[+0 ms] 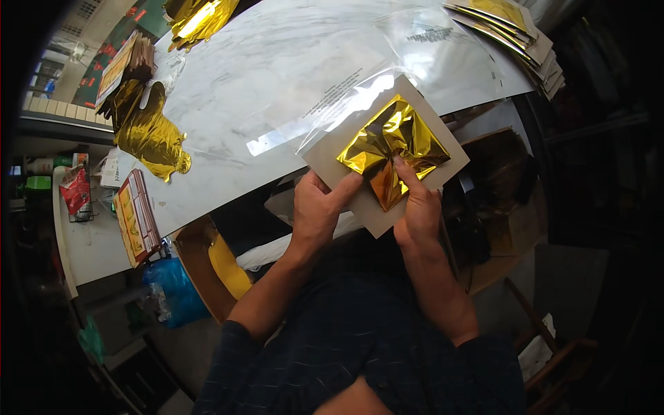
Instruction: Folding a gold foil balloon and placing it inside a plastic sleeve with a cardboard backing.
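Note:
Both my hands hold a square grey-beige card (323,151) over the table's near edge. A crumpled gold foil square (422,131), creased toward its middle, lies on the card. My left hand (319,211) is closed on the card's left edge, thumb on top. My right hand (419,207) grips the card's near right side, its thumb pressing the middle of the foil. The fingers beneath the card are hidden. A clear plastic bag (360,97) meets the card's far left edge; I cannot tell whether the card is inside it.
Loose gold foil (149,131) lies on the white marbled table (228,90), with more foil (200,21) at the far left. Stacked cards with foil (515,38) stand at the far right. Bundled printed packets (136,214) sit at left. A blue plastic bag (176,290) hangs below.

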### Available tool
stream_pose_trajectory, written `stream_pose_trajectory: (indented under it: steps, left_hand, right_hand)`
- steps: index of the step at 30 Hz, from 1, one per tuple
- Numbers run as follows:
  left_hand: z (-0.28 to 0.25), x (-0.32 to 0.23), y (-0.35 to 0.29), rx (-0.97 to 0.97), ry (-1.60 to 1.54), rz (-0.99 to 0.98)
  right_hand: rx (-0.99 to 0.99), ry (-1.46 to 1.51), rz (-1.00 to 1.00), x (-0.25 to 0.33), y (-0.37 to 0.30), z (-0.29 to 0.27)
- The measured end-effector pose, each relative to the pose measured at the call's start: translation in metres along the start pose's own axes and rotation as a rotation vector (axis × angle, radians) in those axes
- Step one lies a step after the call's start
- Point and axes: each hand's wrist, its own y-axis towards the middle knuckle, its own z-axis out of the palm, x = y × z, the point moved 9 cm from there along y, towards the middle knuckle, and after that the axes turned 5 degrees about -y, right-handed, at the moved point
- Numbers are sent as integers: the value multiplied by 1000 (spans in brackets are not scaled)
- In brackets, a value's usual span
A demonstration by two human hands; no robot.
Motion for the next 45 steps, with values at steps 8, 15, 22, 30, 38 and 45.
stream_pose_trajectory:
  steps: [8, 15, 22, 30, 38, 45]
  left_hand:
    - [14, 1, -7, 27, -417, 9]
    - [5, 18, 4, -91, -352, 0]
    - [-2, 14, 7, -78, -373, 52]
    - [-4, 7, 6, -71, -351, 41]
    - [-5, 9, 6, -73, -282, 30]
    - [-8, -4, -7, 56, 75, -220]
  right_hand:
    - [9, -21, 48, -2, -2, -2]
    - [3, 5, 50, -2, -5, 1]
    - [164, -66, 49, 0, -3, 0]
    - [397, -299, 114, 0, -3, -45]
    - [281, -258, 37, 1, -11, -29]
    - [286, -244, -43, 7, -11, -24]
